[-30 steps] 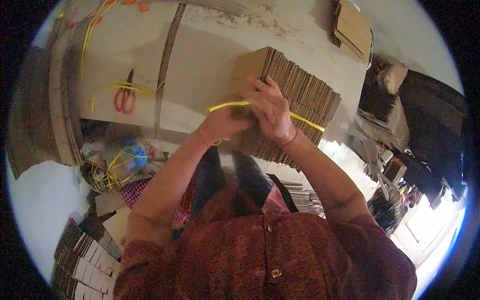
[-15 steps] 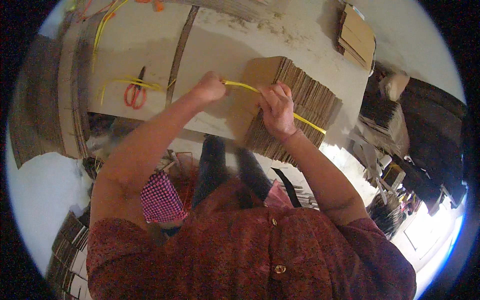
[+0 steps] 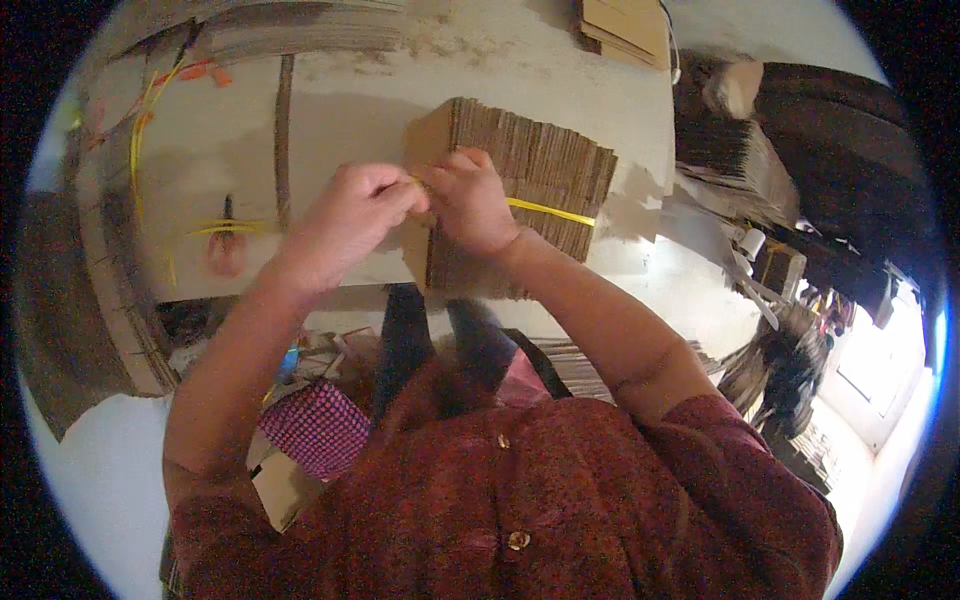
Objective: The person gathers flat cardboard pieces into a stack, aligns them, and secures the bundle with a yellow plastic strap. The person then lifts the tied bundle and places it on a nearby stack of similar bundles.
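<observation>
A bundle of brown cardboard sheets [image 3: 540,160] stands on edge on the table, its layered edges facing up. Around it runs a flat yellow strap [image 3: 555,210]. At the bundle's left end my two hands meet. My left hand [image 3: 372,205] is closed in a pinch on the strap's end. My right hand [image 3: 472,200] rests against the cardboard, its fingers closed on the strap right beside the left fingertips. The strap between the fingers is mostly hidden.
Scissors with red handles [image 3: 226,252] lie to the left under loose yellow straps [image 3: 140,160]. A dark strip [image 3: 284,140] crosses the pale table [image 3: 340,130]. Another cardboard stack [image 3: 625,30] lies at the far side. A pink dotted cloth [image 3: 318,428] hangs below the table edge.
My left hand has come in to meet my right hand, and the stretch of strap between them has shortened. The view has shifted, so the table things appear further left.
</observation>
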`<state>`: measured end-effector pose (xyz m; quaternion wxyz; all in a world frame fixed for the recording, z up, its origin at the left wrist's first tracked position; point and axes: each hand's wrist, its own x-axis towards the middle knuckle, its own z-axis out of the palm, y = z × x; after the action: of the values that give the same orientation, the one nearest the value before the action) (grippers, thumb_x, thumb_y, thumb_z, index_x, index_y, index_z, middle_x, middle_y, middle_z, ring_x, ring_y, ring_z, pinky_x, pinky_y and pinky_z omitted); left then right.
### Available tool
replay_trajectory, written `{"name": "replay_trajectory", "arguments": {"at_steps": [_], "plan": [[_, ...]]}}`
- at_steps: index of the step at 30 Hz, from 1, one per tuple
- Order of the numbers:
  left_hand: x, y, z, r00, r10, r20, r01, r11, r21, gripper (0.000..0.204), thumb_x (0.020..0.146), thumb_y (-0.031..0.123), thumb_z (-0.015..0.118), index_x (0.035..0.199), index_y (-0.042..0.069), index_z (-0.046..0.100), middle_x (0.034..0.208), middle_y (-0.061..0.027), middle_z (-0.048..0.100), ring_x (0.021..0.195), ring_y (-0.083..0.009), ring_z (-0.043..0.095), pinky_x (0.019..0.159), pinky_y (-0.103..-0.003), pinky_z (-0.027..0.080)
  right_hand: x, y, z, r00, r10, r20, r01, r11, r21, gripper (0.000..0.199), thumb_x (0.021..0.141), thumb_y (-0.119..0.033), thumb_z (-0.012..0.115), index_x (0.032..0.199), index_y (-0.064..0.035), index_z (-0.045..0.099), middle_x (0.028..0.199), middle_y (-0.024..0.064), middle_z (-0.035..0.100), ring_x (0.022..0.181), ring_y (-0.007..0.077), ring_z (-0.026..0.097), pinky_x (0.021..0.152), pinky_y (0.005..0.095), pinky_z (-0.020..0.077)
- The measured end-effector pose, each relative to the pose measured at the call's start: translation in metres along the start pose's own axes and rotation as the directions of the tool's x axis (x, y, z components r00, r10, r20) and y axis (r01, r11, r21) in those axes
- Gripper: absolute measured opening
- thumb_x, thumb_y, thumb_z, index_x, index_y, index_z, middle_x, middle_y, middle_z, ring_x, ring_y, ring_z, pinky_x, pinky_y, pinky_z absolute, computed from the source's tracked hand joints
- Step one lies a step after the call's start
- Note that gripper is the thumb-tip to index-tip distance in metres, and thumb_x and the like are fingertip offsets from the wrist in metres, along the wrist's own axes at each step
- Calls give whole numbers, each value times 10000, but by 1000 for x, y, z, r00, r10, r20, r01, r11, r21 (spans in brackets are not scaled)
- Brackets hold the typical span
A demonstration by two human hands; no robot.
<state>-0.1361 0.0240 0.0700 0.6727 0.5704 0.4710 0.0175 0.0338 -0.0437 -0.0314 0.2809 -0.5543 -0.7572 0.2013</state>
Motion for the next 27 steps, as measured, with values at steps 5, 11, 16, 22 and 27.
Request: {"name": "replay_trajectory", "arguments": {"at_steps": [5, 11, 16, 22, 27], "plan": [[2, 71, -26, 972, 146, 186, -116, 979, -165, 236, 873, 250, 492, 812, 37, 571, 528, 93, 359, 438, -11, 307, 395, -182, 223, 5, -5, -4, 997, -62, 39, 62, 998, 17, 175, 667, -178, 642, 830, -118, 633, 822, 29, 601, 825, 232, 534, 854, 405, 353], [36, 88, -120, 801, 593, -85, -367, 372, -853, 494, 879, 416, 304, 990, -13, 522, 865, -71, 508, 747, -155, 497, 629, -278, 388, 1, 6, 5, 999, -20, 40, 20, 1000, -14, 142, 702, -246, 650, 759, -116, 652, 804, 26, 603, 844, 219, 529, 838, 384, 346], [42, -33, -85, 965, 187, -181, -192, 981, -11, 327, 870, 317, 492, 1051, 63, 588, 774, -2, 548, 704, -93, 487, 656, -265, 426, 9, 3, 3, 998, 57, 32, -62, 978, 199, 83, 700, -188, 652, 771, -150, 667, 712, 33, 606, 810, 223, 548, 820, 384, 362], [44, -83, 3, 951, 306, 47, -291, 937, -195, 305, 780, 129, 624, 1076, 67, 585, 842, 9, 597, 747, -52, 500, 702, -249, 449, 12, -1, -1, 999, 40, 36, -48, 965, 257, 138, 662, -127, 683, 794, -164, 674, 747, 6, 627, 767, 208, 579, 725, 341, 427], [65, -109, 13, 853, 517, -74, -449, 798, 402, 291, 772, 112, 568, 1058, 57, 565, 854, -140, 620, 759, -246, 596, 682, -355, 475, 11, 2, -2, 994, -48, 100, 31, 984, 173, 145, 679, -51, 653, 806, -120, 663, 892, 34, 627, 924, 218, 545, 832, 346, 396]]}}
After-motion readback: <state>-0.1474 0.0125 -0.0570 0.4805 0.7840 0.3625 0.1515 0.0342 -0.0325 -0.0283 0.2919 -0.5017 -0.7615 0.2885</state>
